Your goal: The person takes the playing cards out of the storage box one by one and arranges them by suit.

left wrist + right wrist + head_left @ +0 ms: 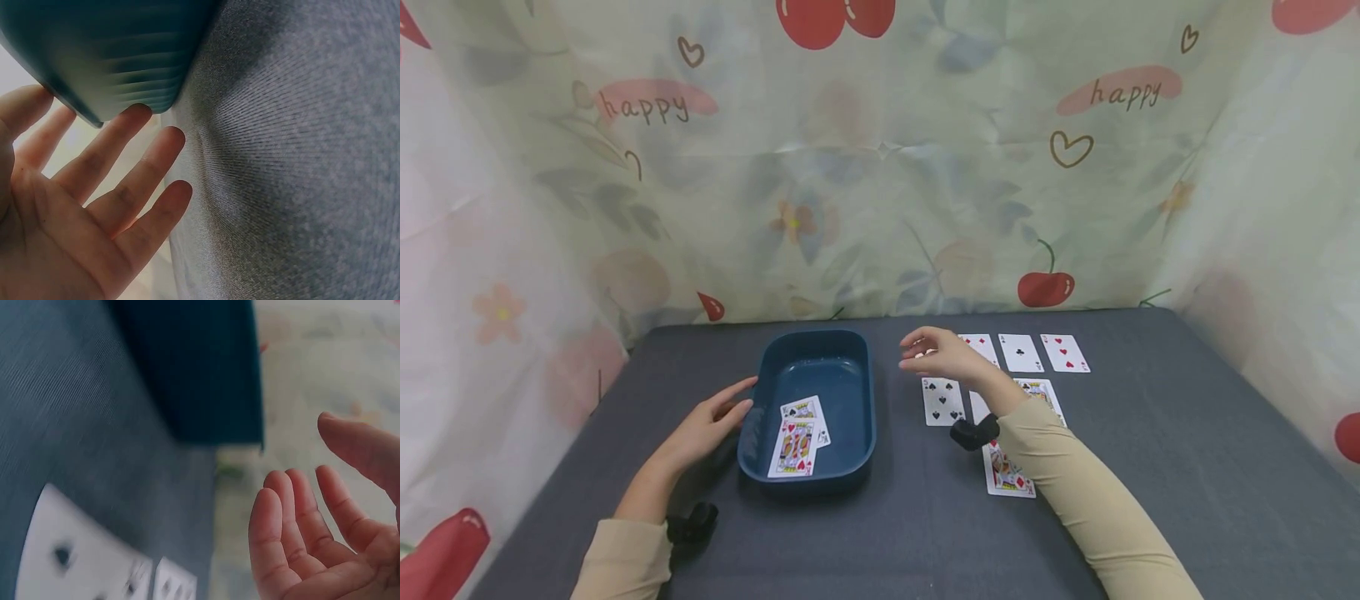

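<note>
Dark blue oval plastic tray (850, 433): stood on the grey cloth-covered table (1150, 500), left of centre, and held two face-up court cards (797, 437) lying overlapped on its floor. Left hand (703, 429): lay flat beside the tray's left wall, fingers (134, 187) straight and spread, tips at or just beside the rim, gripping nothing. Right hand (940, 354): hung above the table just right of the tray, fingers (294, 531) loosely curled, holding nothing. Playing cards, face up on the cloth to the right: a black-pip card (942, 401) below the right hand; a far row of three, partly hidden (981, 343), black-pip (1020, 352), red-pip (1064, 352); a court card (1009, 475) partly under the right forearm. Both sleeves beige. Backdrop: pale printed curtain (880, 167) with cherries, hearts and the word "happy".
</note>
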`<state>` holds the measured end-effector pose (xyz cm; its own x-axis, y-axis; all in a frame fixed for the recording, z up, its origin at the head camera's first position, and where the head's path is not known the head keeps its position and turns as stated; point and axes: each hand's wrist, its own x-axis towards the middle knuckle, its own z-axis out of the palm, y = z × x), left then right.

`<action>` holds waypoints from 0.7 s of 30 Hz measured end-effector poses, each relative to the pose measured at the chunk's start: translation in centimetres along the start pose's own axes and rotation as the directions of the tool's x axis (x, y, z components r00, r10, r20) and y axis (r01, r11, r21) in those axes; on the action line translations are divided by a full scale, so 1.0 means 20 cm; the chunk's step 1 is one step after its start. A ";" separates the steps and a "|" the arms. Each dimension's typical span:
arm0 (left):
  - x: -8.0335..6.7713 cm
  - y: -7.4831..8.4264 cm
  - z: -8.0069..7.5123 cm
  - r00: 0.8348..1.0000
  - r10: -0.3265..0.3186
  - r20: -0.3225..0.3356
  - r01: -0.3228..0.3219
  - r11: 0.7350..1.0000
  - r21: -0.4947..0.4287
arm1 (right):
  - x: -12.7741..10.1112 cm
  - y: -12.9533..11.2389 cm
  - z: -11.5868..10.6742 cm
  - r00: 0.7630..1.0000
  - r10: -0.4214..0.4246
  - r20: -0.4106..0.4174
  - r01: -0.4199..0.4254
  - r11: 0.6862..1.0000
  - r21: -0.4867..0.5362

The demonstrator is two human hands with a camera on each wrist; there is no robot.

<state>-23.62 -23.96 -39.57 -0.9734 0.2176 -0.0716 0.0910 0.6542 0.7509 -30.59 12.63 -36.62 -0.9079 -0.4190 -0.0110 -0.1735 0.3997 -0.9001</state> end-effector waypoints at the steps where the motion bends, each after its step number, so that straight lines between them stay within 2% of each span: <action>1: 0.00 0.00 0.00 1.000 -0.002 0.000 0.002 1.000 0.000 | 0.01 -0.03 0.02 1.000 -0.009 0.023 0.009 1.000 0.011; 9: -0.01 0.01 0.00 1.000 -0.019 0.004 0.019 1.000 0.001 | 0.09 -0.26 0.22 0.981 -0.102 0.162 0.109 0.994 -0.030; 13: -0.01 0.01 -0.01 1.000 -0.015 0.006 0.015 1.000 -0.002 | 0.12 -0.35 0.32 0.969 -0.122 0.215 0.138 0.989 -0.062; 21: 0.00 0.00 -0.01 1.000 0.001 0.015 -0.001 1.000 -0.016 | 0.21 -0.42 0.49 0.952 -0.113 0.283 0.160 0.976 -0.150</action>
<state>-23.70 -24.02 -39.39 -0.9700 0.2294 -0.0810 0.0882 0.6421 0.7615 -29.19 -0.39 -33.29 -0.7371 -0.6750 -0.0322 -0.3721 0.4451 -0.8145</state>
